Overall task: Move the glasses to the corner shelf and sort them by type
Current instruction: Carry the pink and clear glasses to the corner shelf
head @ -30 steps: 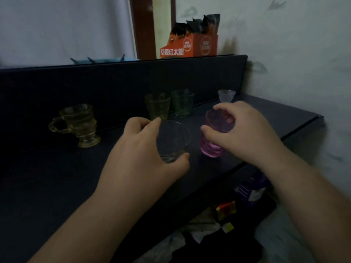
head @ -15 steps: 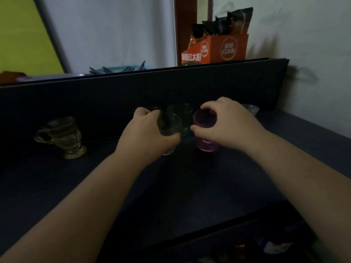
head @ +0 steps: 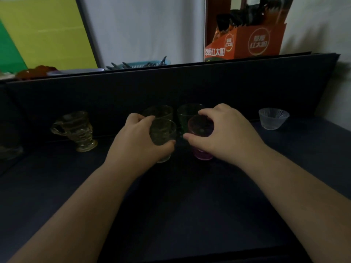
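My left hand [head: 136,143] grips a clear tumbler [head: 163,132] from its left side, thumb in front. My right hand [head: 226,133] holds a purple tumbler [head: 201,128] from above and the right, its base [head: 202,155] near the dark shelf top [head: 190,196]. Directly behind them stand a yellowish tumbler [head: 158,111] and a green tumbler [head: 187,112] against the dark back panel. An amber handled footed cup [head: 76,130] stands to the left. A small clear ribbed bowl-shaped glass [head: 273,118] stands at the right.
The dark back panel [head: 171,86] runs behind the glasses. Above it sit an orange carton [head: 247,44], a blue basket [head: 140,64] and a reddish object [head: 36,71]. A white wall closes the right side. Another glass item [head: 9,152] lies dimly at far left.
Both hands carried the clear and purple tumblers away from the shelf's front edge to just in front of the yellowish and green tumblers. The view rose, and the small ribbed glass came out from behind my right hand.
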